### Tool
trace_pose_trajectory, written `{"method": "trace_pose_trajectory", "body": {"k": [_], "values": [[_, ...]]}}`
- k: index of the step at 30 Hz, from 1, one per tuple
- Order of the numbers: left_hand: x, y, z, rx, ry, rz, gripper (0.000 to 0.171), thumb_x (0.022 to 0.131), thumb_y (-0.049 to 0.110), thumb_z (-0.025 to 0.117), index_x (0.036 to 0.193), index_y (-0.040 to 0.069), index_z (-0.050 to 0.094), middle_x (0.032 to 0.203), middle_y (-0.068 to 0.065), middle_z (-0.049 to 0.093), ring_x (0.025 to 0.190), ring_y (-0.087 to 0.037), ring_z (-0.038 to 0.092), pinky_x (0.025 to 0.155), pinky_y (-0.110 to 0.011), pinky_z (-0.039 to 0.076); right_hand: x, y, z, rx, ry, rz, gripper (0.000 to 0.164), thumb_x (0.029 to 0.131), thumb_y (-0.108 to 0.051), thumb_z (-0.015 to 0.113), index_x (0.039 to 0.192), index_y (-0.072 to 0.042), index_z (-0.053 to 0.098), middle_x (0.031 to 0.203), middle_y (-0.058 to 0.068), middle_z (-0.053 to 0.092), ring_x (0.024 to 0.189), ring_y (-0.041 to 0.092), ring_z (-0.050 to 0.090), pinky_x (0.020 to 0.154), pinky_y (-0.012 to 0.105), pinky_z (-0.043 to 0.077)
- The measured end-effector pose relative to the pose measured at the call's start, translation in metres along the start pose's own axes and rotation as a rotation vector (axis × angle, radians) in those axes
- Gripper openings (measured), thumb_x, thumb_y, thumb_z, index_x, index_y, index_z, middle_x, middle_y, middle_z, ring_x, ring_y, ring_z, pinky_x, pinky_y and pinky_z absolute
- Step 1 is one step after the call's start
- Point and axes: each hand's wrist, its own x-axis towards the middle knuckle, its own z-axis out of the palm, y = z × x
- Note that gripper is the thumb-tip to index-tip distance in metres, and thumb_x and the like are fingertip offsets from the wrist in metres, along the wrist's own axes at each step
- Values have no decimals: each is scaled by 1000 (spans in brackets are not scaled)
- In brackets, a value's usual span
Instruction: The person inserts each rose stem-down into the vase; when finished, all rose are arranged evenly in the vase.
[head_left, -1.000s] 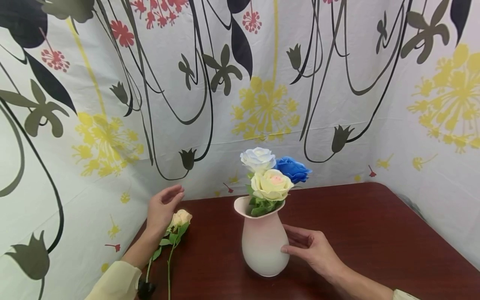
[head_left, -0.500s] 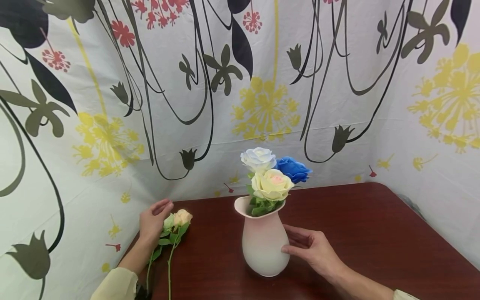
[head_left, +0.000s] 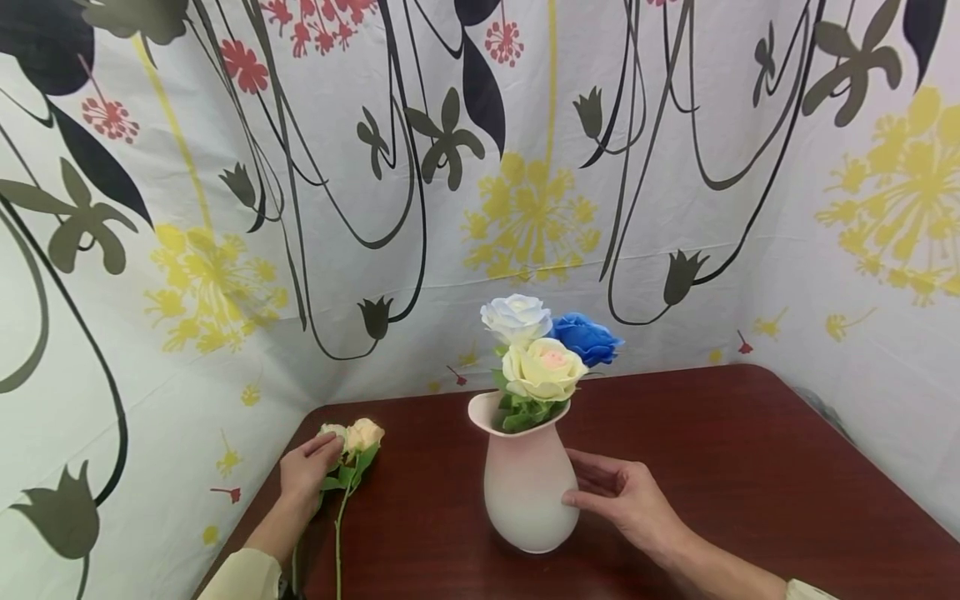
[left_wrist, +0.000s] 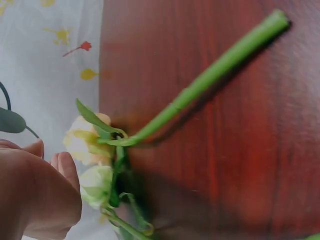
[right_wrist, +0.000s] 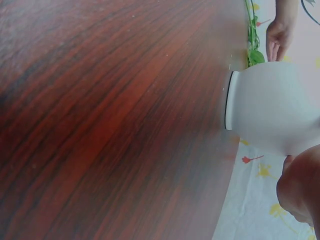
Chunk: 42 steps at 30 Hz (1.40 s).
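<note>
A pale pink-and-white vase (head_left: pixel 528 496) stands upright on the table, holding a white rose (head_left: pixel 516 318), a blue rose (head_left: pixel 587 340) and a cream rose (head_left: pixel 543 371). My right hand (head_left: pixel 636 507) holds the vase's right side, thumb on the front and fingers partly hidden behind it. On the left my left hand (head_left: pixel 306 473) hovers at two stemmed roses lying on the table, its fingers loosely bent. These are a peach rose (head_left: pixel 366 435) and a pale greenish rose (left_wrist: pixel 97 185), partly covered by that hand in the head view. No grip on either shows.
The dark red wooden table (head_left: pixel 690 442) reaches a patterned white curtain (head_left: pixel 525 117) at its back and sides. A green rose stem (left_wrist: pixel 205 77) lies across the wood in the left wrist view.
My left hand has come down and to the left, onto the pale greenish rose. My right hand and the vase have stayed in place.
</note>
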Motion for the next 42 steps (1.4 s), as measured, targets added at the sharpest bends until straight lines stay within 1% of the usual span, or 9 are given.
{"method": "trace_pose_trajectory", "body": {"k": [5, 10, 15, 20, 25, 29, 34, 38, 42], "values": [[-1, -12, -1, 32, 4, -12, 46, 102, 13, 74, 138, -12, 63, 106, -8, 78, 90, -10, 75, 87, -30, 61, 0, 0, -1, 2, -1, 3, 66, 92, -14, 86, 149, 4, 58, 145, 27, 60, 128, 39, 65, 95, 37, 61], [-6, -19, -2, 96, -42, -8, 43, 101, 13, 74, 134, -13, 65, 100, -4, 78, 85, -7, 74, 77, -24, 60, 0, 0, -1, 1, -1, -1, 66, 92, -14, 86, 149, 4, 58, 145, 27, 60, 127, 39, 65, 95, 37, 60], [-6, -29, -2, 187, -71, 25, 38, 101, 11, 74, 129, -13, 68, 104, -15, 79, 86, -13, 76, 76, -28, 61, 1, 0, 0, 6, -2, -1, 66, 92, -13, 86, 149, 4, 58, 145, 27, 60, 128, 38, 65, 96, 36, 60], [-3, -35, -1, 351, -56, 69, 33, 100, 15, 74, 124, -8, 74, 108, -18, 78, 100, -33, 72, 81, -42, 61, 1, 0, 0, 7, -1, 1, 66, 92, -13, 86, 149, 4, 58, 145, 27, 61, 128, 40, 65, 95, 36, 60], [-2, -36, 1, 398, -67, 86, 28, 102, 11, 71, 122, -8, 75, 119, -27, 72, 109, -43, 67, 79, -43, 60, 1, 0, 0, 1, 2, -4, 66, 91, -13, 86, 148, 4, 58, 145, 27, 61, 128, 41, 65, 94, 36, 61], [-3, -36, 4, 442, -63, 103, 24, 101, 10, 72, 117, -7, 77, 124, -30, 68, 108, -43, 68, 76, -42, 60, 1, 0, 0, 5, -2, -8, 65, 91, -12, 86, 148, 4, 58, 145, 27, 61, 128, 40, 65, 95, 36, 61], [-2, -35, 4, 455, -71, 109, 24, 99, 10, 75, 115, -7, 78, 117, -28, 71, 98, -37, 70, 72, -39, 60, 1, -1, 0, 8, -2, 0, 65, 92, -12, 86, 149, 4, 58, 145, 27, 61, 127, 36, 66, 95, 36, 60], [-1, -33, 4, 429, -91, 99, 25, 99, 11, 74, 116, -7, 78, 116, -25, 73, 95, -30, 71, 72, -36, 60, 0, -2, 0, 7, -1, 1, 66, 92, -13, 86, 149, 5, 57, 145, 27, 61, 126, 34, 67, 95, 36, 60], [1, -24, 4, 347, -112, 69, 26, 99, 11, 73, 117, -8, 77, 117, -24, 74, 93, -22, 71, 75, -34, 62, 0, -2, 0, 4, 1, 4, 66, 92, -14, 86, 149, 4, 58, 146, 27, 60, 127, 36, 66, 95, 36, 60]]}}
